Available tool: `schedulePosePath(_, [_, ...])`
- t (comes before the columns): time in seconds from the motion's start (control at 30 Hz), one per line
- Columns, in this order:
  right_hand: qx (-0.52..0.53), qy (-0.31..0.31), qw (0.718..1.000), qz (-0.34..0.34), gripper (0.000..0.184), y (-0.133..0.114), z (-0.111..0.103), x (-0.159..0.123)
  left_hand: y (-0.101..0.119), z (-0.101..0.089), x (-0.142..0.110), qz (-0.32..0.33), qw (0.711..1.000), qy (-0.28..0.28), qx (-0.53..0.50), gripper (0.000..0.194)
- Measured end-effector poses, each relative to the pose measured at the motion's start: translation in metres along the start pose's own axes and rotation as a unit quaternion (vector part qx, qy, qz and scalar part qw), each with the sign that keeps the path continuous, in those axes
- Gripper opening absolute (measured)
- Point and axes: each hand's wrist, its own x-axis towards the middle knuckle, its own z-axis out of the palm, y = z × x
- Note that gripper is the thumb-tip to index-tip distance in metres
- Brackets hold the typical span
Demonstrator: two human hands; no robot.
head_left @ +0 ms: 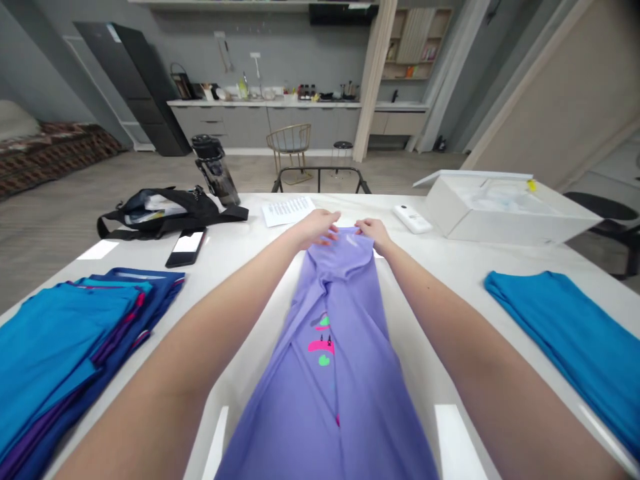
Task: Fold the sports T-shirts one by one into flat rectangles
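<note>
A purple shirt (350,333) lies lengthwise on the white table in front of me, its sides folded inward over a pink, green and black print. My left hand (317,229) is at the far left corner of the shirt, thumb and fingers apart, fingertips touching the cloth. At the far right corner, my right hand (374,233) pinches the shirt's edge between thumb and fingers. To the left is a stack of folded blue, purple and navy clothes (75,327). A folded blue garment (570,340) rests on the right.
Along the table's left side are a black bag (170,210), a dark bottle (216,170) and a phone (186,248). A printed sheet (287,210), a white device (412,219) and an open white box (505,210) sit at the far side. Beyond stands a chair (290,140).
</note>
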Motion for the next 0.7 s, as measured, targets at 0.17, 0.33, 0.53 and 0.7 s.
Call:
schedulePosePath(0.17, [-0.027,-0.09,0.995,0.037,0.058,0.023,-0.018,-0.044,-0.064,0.003,0.037,0.05,0.916,0.101,0.384,0.033])
schedulePosePath(0.33, [-0.208,-0.054,0.976,-0.016,0.04,0.023,-0.021,-0.075,-0.095,-0.01,0.049,0.081,0.842,0.095,0.524,0.043])
schedulePosePath(0.53, [-0.188,-0.036,0.982,0.008,0.018,0.027,-0.018,-0.081,-0.103,-0.021,0.055,0.084,0.851,0.101,0.509,0.03])
schedulePosePath(0.7, [-0.097,0.056,0.993,-0.039,0.015,0.013,-0.023,-0.079,-0.1,-0.023,0.06,0.112,0.898,0.155,0.396,0.026])
